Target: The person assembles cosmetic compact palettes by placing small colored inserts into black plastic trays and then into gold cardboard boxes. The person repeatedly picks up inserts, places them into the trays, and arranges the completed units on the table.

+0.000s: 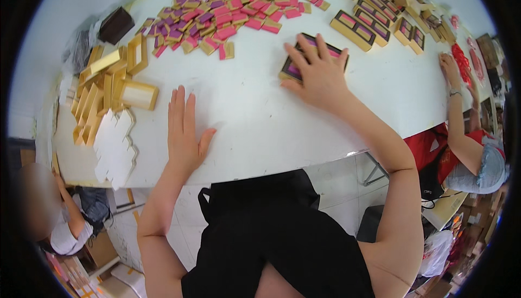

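Observation:
My left hand [185,133] lies flat on the white table, fingers stretched out and thumb apart, with nothing in it. Farther right, my right hand [320,77] is spread over the top of a gold box [289,70] with a dark framed top. Pink and purple show through its windows between my fingers. The hand covers much of it, so I cannot tell whether it is one box or several side by side. Ahead of both hands lies a large heap of small pink, purple and gold packets [217,16].
Gold box trays [138,94] and a stack of white zigzag-edged card pieces [115,149] lie at the left. Filled gold boxes [353,30] stand in rows at the far right. A co-worker's arm [455,97] reaches onto the right side; another person sits at the left.

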Motion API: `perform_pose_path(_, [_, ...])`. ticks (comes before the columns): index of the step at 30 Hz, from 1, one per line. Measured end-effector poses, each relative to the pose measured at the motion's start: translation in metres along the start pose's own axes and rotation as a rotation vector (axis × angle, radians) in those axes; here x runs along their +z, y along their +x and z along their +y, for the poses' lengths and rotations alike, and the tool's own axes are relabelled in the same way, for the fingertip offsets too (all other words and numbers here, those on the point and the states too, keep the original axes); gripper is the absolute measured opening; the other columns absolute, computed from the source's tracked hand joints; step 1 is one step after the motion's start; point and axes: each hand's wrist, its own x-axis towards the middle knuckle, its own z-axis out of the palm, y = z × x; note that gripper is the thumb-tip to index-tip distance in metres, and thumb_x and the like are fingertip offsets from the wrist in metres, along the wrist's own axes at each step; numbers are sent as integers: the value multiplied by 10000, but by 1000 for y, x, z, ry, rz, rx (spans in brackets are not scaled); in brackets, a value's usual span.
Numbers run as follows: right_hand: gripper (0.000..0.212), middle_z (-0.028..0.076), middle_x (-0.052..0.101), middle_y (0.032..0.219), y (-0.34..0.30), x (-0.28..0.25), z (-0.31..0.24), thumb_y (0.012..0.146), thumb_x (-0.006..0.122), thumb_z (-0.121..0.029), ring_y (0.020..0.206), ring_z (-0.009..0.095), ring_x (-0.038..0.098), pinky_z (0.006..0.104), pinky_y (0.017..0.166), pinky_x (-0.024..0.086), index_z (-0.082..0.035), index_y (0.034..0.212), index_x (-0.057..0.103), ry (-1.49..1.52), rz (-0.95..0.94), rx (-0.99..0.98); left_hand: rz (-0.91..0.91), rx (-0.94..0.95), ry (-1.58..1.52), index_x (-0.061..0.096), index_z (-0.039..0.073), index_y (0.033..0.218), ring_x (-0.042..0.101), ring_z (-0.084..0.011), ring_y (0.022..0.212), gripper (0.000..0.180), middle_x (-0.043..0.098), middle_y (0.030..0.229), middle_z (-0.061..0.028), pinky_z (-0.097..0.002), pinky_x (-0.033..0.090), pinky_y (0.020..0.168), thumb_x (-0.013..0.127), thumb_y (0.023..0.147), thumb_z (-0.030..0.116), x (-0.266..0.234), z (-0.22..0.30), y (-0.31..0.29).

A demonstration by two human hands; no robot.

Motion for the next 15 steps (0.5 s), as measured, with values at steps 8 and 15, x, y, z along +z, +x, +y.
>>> perform_pose_path(8, [683, 34, 235, 1630, 24, 11, 127, 933, 453, -659, 1490, 401, 177, 837, 992, 134, -312, 1514, 357, -108, -147, 221, -31, 22, -35, 319, -15, 1493, 252, -461, 1451, 716, 254, 1572, -269, -521, 250, 1170, 658, 915, 237, 1, 1, 0])
perform_pose_path(15, [645, 29, 244, 1623, 34, 17, 143, 962, 421, -628, 1475, 424, 208, 831, 1004, 112, -264, 1494, 390, -137, -143, 163, -26, -2, -13, 328, -11, 1490, 256, -457, 1451, 752, 263, 1569, -267, -531, 235, 1178, 694, 862, 182, 1, 5, 2])
